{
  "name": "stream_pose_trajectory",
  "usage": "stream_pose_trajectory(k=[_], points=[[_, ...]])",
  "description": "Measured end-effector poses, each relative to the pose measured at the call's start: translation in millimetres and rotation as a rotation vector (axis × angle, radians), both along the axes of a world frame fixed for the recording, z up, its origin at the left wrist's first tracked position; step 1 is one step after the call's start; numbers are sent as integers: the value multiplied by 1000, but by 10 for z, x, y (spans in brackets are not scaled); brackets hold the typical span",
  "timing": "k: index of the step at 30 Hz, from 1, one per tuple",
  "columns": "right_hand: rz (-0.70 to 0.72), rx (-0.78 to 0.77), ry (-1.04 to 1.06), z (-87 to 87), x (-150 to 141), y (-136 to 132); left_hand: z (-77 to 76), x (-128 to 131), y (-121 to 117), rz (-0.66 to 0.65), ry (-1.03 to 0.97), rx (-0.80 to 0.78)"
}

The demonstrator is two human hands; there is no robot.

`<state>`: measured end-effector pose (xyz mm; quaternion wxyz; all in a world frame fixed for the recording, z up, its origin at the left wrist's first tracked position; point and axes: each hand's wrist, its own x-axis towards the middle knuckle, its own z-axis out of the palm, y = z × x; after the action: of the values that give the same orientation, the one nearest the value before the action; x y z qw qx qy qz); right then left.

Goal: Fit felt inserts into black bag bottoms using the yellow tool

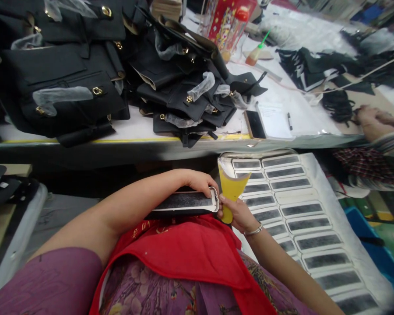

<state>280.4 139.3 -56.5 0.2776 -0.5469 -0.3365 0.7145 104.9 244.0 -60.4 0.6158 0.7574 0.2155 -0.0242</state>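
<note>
Red apron; hands hold white-edged black panel, yellow scraper.

Black bags block the table's left side. Right of the pen, bare tabletop leaves a gap.

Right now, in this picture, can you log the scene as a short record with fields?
Left hand: on the end of a pale-edged black panel
Right hand: holds a yellow tool beside that end
Right side: rows of similar panels on a pale sheet
Counter: black bags, phone
Nearby: another person's hands
</note>
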Motion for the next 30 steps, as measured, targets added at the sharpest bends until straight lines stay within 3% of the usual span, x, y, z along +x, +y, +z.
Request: stream_pose_trajectory(k=[5,10,15,21,27,30], points=[[-132,-60,198,-70,-50,-57,-17,13,4,-6,7,-16],[-187,-135,237,-144,-85,-62,10,6,-6,-14,23,7],[-115,-97,150,-117,-73,-15,24,7,-3,-45,24,40],[11,151,-171,-25,-109,83,57,-79,-46,-35,21,156],[-32,195,-232,-84,-190,71,190,-222,-90,22,66,97],[-117,216,-202,-104,-233,4,244,-183,-159,72,106,186]])
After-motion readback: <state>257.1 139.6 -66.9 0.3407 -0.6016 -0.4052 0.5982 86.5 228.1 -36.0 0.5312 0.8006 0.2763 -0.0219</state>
